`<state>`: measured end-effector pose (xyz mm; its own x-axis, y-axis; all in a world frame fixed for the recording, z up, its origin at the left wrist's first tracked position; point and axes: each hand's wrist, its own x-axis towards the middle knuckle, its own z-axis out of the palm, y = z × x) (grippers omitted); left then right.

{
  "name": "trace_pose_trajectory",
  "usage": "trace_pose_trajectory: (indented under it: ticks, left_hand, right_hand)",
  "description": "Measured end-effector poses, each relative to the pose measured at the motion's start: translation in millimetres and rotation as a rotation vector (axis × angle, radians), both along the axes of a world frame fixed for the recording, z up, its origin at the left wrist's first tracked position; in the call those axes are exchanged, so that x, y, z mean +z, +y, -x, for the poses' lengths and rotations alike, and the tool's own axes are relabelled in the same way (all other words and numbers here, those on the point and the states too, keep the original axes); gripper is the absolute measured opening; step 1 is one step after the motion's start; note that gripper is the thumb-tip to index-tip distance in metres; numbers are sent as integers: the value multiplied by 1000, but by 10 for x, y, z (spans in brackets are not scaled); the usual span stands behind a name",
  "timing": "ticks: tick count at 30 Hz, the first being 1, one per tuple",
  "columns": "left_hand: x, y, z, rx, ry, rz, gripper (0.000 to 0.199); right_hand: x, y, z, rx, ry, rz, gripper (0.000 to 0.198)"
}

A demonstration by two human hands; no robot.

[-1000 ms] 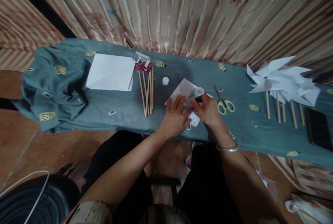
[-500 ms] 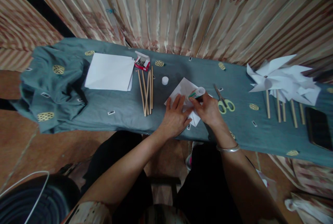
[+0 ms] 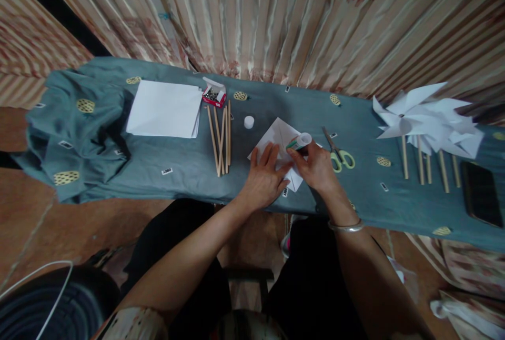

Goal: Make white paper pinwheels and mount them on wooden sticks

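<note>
On blue-green cloth (image 3: 181, 158), centre: paper square (image 3: 276, 131), with white-and-green tube (image 3: 303, 141) over it.
Left to right: paper stack (image 3: 163, 111); open red box (image 3: 214, 101); wooden sticks (image 3: 229, 137); white cap (image 3: 249, 122); left hand (image 3: 263, 178), laid flat on the square, fingers extended and slightly apart, gripping nothing; right hand (image 3: 319, 167), fingers closed around the tube, which is tilted; green-handled scissors (image 3: 335, 150), just beside the right hand; white pinwheels (image 3: 420, 119), overlapping; black phone (image 3: 482, 192).
</note>
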<state>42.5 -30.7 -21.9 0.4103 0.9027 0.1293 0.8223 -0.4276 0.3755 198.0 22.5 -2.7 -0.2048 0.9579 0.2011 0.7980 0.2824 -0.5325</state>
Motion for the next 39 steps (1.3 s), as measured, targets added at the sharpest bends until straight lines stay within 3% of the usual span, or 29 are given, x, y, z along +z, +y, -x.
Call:
trace_pose_trajectory:
  ticks: [39]
  left_hand:
    - [-5,-1,-12,1,39,-14,47]
  right_hand:
    - [-22,-94,-21,17,81,6,35]
